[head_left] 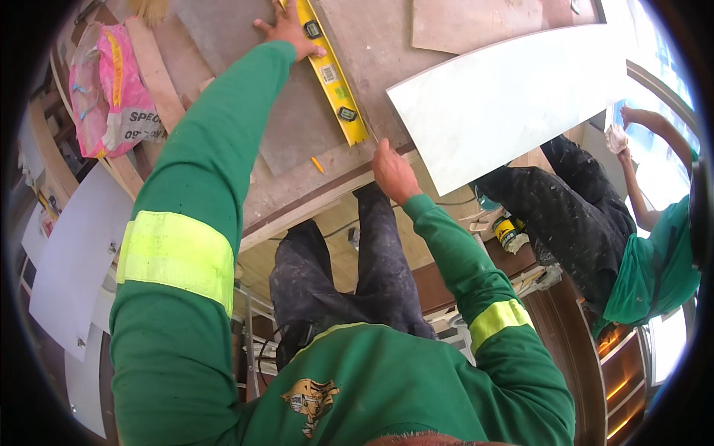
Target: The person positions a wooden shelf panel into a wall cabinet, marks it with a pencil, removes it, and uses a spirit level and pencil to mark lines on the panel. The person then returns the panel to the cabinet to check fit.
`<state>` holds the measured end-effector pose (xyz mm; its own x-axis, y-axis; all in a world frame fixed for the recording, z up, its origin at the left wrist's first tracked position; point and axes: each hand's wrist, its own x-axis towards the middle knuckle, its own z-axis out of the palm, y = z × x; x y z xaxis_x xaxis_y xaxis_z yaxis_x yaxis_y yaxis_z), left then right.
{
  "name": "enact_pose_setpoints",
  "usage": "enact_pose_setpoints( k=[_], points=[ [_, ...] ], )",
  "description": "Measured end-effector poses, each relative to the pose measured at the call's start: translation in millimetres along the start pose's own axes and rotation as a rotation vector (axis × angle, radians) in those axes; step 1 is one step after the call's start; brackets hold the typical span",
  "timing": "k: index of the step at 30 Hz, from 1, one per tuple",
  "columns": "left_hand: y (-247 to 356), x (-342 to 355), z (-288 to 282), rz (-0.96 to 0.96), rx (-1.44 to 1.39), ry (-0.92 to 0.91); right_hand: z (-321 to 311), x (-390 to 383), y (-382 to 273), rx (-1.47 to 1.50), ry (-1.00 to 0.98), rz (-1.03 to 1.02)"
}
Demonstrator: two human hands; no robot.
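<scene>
1. Yellow spirit level: flat on the brown worktop, running away from me, tilted a bit leftward at the far end. Black-framed vials on it.
2. Level labels: white barcode sticker mid-length, small green sticker nearer me. Fine print too small to read.
3. My left hand: open, fingers spread, laid over the level's far part, thumb across its face. Pressed on it rather than wrapped round. Arm nearly straight.
4. My right hand: just right of the level's near end, at the worktop's front edge. Fingers partly curled, tips toward the level, elbow bent. Thin light line at the fingertips; can't tell if I've got hold of anything.
5. Orange pencil: loose, left of the level's near end.
6. Pink bag: well left of the level. Bold dark lettering on a pale band, plus a yellow stripe.
7. White panel: right of the level, plain face.
8. Yellow-and-black labelled can: lower, right of the level; lettering too small.
9. Co-worker in green: far right of the level.
</scene>
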<state>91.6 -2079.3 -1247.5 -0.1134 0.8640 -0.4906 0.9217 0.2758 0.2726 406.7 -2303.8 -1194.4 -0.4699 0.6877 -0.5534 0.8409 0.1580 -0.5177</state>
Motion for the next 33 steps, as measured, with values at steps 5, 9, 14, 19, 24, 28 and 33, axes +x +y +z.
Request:
enact_pose_setpoints(
  k=[5,9,14,19,24,28,33],
  points=[
    [-9.0,3.6,7.5,0.019,0.017,0.029,21.8,-17.7,19.1,0.032,0.103,-0.034],
    [-1.3,4.1,3.6,-0.033,0.05,-0.027,17.2,-27.4,16.0,0.017,0.01,0.074],
    [-1.7,-0.6,1.7,-0.036,0.035,-0.015,10.5,-34.2,15.0,0.041,0.014,0.087],
    [-5.6,-3.5,6.6,-0.045,-0.012,-0.032,-31.3,-6.9,-3.9,0.01,0.019,0.18],
    [4.8,-4.2,-3.9,-0.011,0.008,0.002,2.8,56.4,-3.3,0.207,0.29,-0.007],
    [21.2,-1.2,-19.1,-0.141,0.001,-0.132,-0.6,91.3,-13.0,0.239,0.277,0.02],
    [20.1,-5.8,-16.8,-0.146,0.032,-0.116,1.5,56.8,-9.3,0.107,0.133,0.038]
  ],
)
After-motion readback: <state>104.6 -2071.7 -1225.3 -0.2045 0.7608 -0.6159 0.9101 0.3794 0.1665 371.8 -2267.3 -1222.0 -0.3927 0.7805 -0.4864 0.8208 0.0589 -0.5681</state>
